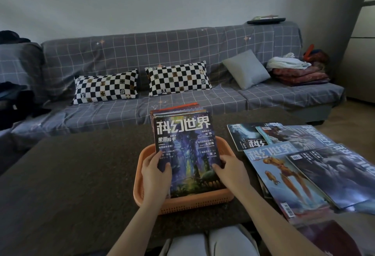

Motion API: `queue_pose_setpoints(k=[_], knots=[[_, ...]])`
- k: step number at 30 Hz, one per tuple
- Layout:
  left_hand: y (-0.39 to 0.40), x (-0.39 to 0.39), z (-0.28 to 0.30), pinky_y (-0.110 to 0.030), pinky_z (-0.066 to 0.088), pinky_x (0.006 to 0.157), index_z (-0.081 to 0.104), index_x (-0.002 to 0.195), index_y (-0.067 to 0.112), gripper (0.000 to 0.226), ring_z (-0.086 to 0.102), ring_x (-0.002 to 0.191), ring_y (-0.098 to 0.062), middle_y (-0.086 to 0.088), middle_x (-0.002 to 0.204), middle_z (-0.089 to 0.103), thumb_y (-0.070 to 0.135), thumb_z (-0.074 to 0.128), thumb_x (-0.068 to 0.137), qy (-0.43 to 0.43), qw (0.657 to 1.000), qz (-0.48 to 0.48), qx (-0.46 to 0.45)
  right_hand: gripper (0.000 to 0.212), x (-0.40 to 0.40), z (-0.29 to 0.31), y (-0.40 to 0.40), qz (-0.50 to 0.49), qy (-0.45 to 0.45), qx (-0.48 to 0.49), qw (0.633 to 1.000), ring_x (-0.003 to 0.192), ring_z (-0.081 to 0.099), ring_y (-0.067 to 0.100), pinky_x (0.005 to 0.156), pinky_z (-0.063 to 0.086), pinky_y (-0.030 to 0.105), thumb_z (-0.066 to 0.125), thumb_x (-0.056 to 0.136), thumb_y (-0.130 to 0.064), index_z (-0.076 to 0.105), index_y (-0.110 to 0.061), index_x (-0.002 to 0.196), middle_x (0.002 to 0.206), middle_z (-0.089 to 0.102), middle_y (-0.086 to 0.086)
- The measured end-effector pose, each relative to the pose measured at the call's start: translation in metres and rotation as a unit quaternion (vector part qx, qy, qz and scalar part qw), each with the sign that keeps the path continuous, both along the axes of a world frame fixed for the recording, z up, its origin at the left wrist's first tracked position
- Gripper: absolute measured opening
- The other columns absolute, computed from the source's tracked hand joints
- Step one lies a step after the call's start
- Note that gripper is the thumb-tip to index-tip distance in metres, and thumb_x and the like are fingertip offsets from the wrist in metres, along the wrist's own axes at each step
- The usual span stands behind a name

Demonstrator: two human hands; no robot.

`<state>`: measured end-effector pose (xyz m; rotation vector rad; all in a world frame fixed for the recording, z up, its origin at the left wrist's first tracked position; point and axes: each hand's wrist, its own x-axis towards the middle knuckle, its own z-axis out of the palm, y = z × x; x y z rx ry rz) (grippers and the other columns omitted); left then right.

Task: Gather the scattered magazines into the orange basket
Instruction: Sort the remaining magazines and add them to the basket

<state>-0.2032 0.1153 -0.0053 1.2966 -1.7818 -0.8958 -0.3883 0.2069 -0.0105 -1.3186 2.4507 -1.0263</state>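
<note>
An orange basket [188,202] sits on the dark table in front of me. A stack of magazines [186,144] stands tilted in it, leaning away from me, with a dark blue cover and white characters on top. My left hand [155,176] grips the stack's lower left edge. My right hand [231,171] holds its lower right edge. Several more magazines [300,166] lie spread on the table to the right of the basket, overlapping one another.
The dark table [71,174] stretches left of the basket. Behind it stands a grey checked sofa [142,52] with two chequered pillows, a grey cushion and folded cloths at the right. My knees [209,243] show at the bottom edge.
</note>
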Motion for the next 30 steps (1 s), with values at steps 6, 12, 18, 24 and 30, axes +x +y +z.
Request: queue_pose_setpoints(k=[6, 12, 18, 24, 30], knots=[[0.004, -0.003, 0.004, -0.042, 0.059, 0.074, 0.046, 0.136, 0.027, 0.047, 0.065, 0.085, -0.007, 0.011, 0.113, 0.064, 0.013, 0.057, 0.092, 0.028, 1.000, 0.006, -0.011, 0.035, -0.004, 0.001, 0.004, 0.032, -0.029, -0.010, 0.999, 0.099, 0.063, 0.015, 0.082, 0.051, 0.031, 0.062, 0.087, -0.035, 0.062, -0.022, 0.120, 0.109, 0.068, -0.004], [0.012, -0.004, 0.007, -0.044, 0.060, 0.058, 0.042, 0.118, 0.043, 0.043, 0.069, 0.068, -0.014, 0.032, 0.072, 0.064, 0.013, 0.058, 0.091, 0.039, 0.999, 0.003, 0.008, 0.026, -0.006, 0.001, 0.002, 0.032, -0.026, -0.005, 0.999, 0.091, 0.062, 0.014, 0.071, 0.050, 0.029, 0.058, 0.088, -0.035, 0.063, -0.023, 0.111, 0.103, 0.067, -0.003], [0.033, -0.034, 0.011, -0.048, 0.006, 0.120, 0.031, 0.146, 0.025, 0.062, 0.012, 0.147, -0.019, 0.004, 0.157, 0.024, 0.017, 0.058, 0.091, -0.010, 0.999, 0.006, -0.034, 0.042, -0.012, 0.000, 0.012, -0.010, -0.105, -0.092, 0.990, 0.084, 0.052, -0.001, 0.067, 0.037, 0.010, 0.060, 0.090, -0.029, 0.055, -0.015, 0.129, 0.108, 0.063, -0.006], [0.062, -0.096, 0.017, -0.050, 0.042, 0.104, 0.044, 0.136, 0.030, 0.045, 0.047, 0.128, -0.024, 0.006, 0.143, 0.046, 0.015, 0.054, 0.094, 0.066, 0.994, -0.090, -0.010, 0.035, -0.039, -0.001, 0.053, -0.069, -0.088, -0.144, 0.983, 0.077, 0.049, -0.008, 0.062, 0.034, 0.006, 0.059, 0.090, -0.032, 0.059, -0.022, 0.123, 0.097, 0.056, -0.015], [0.090, -0.172, 0.015, -0.046, 0.050, 0.091, 0.050, 0.131, 0.028, 0.037, 0.061, 0.104, -0.031, -0.007, 0.122, 0.063, 0.019, 0.053, 0.094, 0.023, 0.980, -0.199, 0.005, 0.027, -0.083, -0.011, 0.099, -0.145, -0.119, -0.178, 0.966, 0.088, 0.062, 0.003, 0.072, 0.049, 0.016, 0.060, 0.090, -0.028, 0.063, -0.018, 0.115, 0.099, 0.065, -0.010]])
